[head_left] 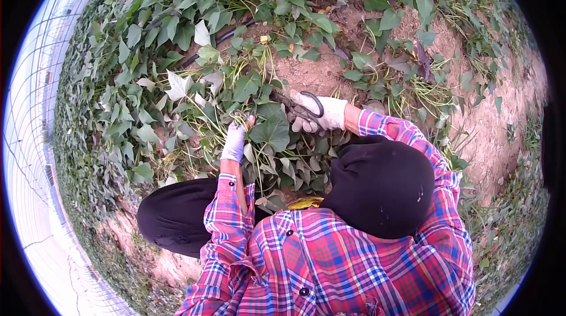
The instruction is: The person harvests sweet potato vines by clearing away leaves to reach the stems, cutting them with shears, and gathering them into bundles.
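Note:
In a white glove, my right hand [328,112] is closed around dark-handled scissors [285,101]. One handle loop curves up over the fingers, and the blades point left into the leaves; whether they are apart is hard to see. My left hand [234,139], also gloved, pinches thin green vine stems [240,117] just left of the scissors. A broad green leaf [272,132] lies between the two hands. Heart-shaped leaves, like those of sweet potato vines, surround both hands and partly cover the scissor tips.
Dense vines [147,50] spread ahead and to the left. A dark hose [225,36] runs through them. Bare soil [309,71] shows ahead and at right. My black-clad knees [383,186] flank my arms. A mesh-like frame [41,98] stands at far left.

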Available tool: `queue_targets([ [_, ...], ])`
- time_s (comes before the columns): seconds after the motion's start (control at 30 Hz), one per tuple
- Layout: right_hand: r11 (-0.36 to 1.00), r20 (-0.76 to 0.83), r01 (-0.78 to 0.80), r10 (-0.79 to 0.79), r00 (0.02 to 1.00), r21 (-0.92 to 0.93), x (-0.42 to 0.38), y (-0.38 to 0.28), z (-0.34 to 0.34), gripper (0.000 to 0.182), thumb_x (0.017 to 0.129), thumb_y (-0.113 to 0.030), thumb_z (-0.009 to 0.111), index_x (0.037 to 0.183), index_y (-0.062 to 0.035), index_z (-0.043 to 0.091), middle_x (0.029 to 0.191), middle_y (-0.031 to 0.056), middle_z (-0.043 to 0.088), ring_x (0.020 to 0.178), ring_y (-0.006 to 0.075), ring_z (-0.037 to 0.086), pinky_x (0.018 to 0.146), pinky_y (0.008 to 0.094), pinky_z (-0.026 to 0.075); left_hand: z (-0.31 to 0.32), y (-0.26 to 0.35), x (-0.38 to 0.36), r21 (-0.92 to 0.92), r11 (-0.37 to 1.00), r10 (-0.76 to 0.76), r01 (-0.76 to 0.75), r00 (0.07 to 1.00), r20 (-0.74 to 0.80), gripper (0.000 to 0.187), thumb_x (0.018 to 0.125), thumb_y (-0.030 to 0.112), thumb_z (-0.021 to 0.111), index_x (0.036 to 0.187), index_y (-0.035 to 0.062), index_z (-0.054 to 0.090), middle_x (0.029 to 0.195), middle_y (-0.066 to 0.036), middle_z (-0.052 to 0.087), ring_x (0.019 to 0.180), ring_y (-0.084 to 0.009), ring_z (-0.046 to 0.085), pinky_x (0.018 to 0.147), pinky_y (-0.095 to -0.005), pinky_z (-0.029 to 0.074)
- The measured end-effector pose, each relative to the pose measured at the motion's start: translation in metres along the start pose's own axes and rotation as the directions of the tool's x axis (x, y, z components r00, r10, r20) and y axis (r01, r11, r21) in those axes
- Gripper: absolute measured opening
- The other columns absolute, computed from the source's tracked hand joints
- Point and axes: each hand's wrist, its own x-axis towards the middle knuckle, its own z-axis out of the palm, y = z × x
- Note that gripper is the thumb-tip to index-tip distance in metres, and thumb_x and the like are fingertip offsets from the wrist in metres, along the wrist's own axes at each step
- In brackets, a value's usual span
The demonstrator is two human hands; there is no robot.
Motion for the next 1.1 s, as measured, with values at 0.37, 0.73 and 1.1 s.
queue_targets([
  [0.37, 0.912, -0.151, 0.005, -0.074, 0.986, -0.411, -0.034, -0.014, -0.002, 0.053, 0.095, -0.053, 0.044, 0.101, -0.0027, 0.060, 0.066, 0.0069, 0.062, 0.042, 0.0093, 0.049, 0.039, 0.0231, 0.036, 0.006, 0.070, -0.036, -0.003, 0.997, 0.075, -0.075, 0.995, 0.069, 0.027, 0.084, 0.021, 0.073, 0.104, 0.0068, 0.063, 0.091, 0.002, 0.064, 0.084, -0.0086, 0.058, 0.080, -0.0250, 0.045],
  [0.73, 0.583, 0.066, 0.530, -0.632, 0.772, -0.615, -0.148, -0.135, 0.146, 0.047, 0.089, -0.026, 0.061, 0.124, 0.0017, 0.046, 0.092, 0.0082, 0.067, 0.059, 0.0060, 0.059, 0.050, 0.0184, 0.044, 0.034, 0.175, -0.103, -0.251, 0.859, 0.448, -0.446, 0.892, -0.052, 0.026, 0.080, 0.017, 0.076, 0.100, 0.0058, 0.064, 0.082, 0.001, 0.064, 0.073, -0.0082, 0.058, 0.068, -0.0258, 0.047],
  [1.1, 0.603, 0.037, 0.514, -0.627, 0.778, -0.610, -0.123, -0.143, 0.197, 0.040, 0.085, -0.012, 0.066, 0.118, 0.0035, 0.049, 0.081, 0.0039, 0.060, 0.057, 0.0070, 0.056, 0.049, 0.0198, 0.044, 0.023, 0.183, -0.141, -0.342, 0.842, 0.514, -0.417, 0.813, 0.274, 0.050, 0.082, 0.019, 0.073, 0.126, 0.0013, 0.056, 0.103, -0.005, 0.066, 0.094, -0.0118, 0.062, 0.082, -0.0262, 0.049],
])
